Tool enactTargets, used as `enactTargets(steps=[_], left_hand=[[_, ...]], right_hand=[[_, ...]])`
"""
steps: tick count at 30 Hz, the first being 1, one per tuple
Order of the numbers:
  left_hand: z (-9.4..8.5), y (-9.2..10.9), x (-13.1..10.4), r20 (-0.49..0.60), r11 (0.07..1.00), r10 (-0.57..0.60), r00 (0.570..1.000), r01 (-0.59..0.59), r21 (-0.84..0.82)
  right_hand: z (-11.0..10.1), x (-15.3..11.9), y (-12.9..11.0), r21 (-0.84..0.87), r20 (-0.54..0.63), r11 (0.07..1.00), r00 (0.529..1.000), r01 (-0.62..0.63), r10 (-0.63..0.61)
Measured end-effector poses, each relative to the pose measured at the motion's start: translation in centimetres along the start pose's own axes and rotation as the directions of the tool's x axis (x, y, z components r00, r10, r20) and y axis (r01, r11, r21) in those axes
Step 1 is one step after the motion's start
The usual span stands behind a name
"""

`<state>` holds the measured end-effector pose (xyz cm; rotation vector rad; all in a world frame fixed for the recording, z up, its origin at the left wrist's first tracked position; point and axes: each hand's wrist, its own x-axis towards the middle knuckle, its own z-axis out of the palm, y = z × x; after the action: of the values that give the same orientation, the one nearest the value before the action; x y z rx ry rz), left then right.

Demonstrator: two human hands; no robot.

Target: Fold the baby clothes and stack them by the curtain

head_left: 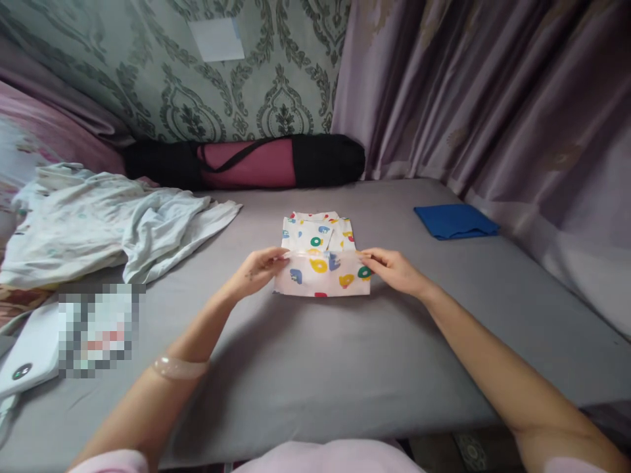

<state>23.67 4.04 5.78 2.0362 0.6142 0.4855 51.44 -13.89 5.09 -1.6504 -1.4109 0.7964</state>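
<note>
In front of me on the bed lies a white garment [319, 276] printed with blue, yellow, red and green figures. It is partly folded, with its near part raised and its far part flat on the sheet. My left hand [259, 270] pinches the left end of the raised fold between thumb and fingers. At the opposite end, my right hand [394, 268] grips the same fold in a pinch. The stretch of fabric between the two hands is fairly straight. Whether it is a shirt or another piece of clothing I cannot tell.
A folded blue cloth [456, 221] lies to the right on the grey bed sheet [315, 368]. Crumpled pale clothing [113, 220] is at the left, above a white power bank [34, 348] and a blurred-out item. A black and maroon long bag [246, 162] rests along the wall.
</note>
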Motion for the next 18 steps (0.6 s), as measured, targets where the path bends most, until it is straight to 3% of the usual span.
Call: enactTargets(steps=[3, 7, 14, 18], left_hand=[[0.8, -2.1, 2.4, -0.105, 0.995, -0.096, 0.990, 0.096, -0.007], [1.8, -3.4, 3.0, -0.157, 0.971, -0.240, 0.958, 0.236, -0.043], [1.8, -2.7, 0.9, -0.127, 0.931, -0.351, 0.928, 0.360, 0.057], [2.1, -3.0, -0.6, -0.100, 0.926, -0.337, 0.936, 0.349, 0.144]], right_hand=[[0.8, 2.5, 2.6, 0.087, -0.111, 0.989, 0.985, -0.122, 0.131], [1.6, 3.3, 4.2, 0.042, -0.161, 0.972, 0.959, -0.231, 0.235], [2.3, 1.9, 3.4, -0.086, -0.172, 0.994, 0.983, -0.073, 0.058], [2.8, 1.3, 3.2, -0.327, -0.184, 0.945, 0.982, -0.013, -0.050]])
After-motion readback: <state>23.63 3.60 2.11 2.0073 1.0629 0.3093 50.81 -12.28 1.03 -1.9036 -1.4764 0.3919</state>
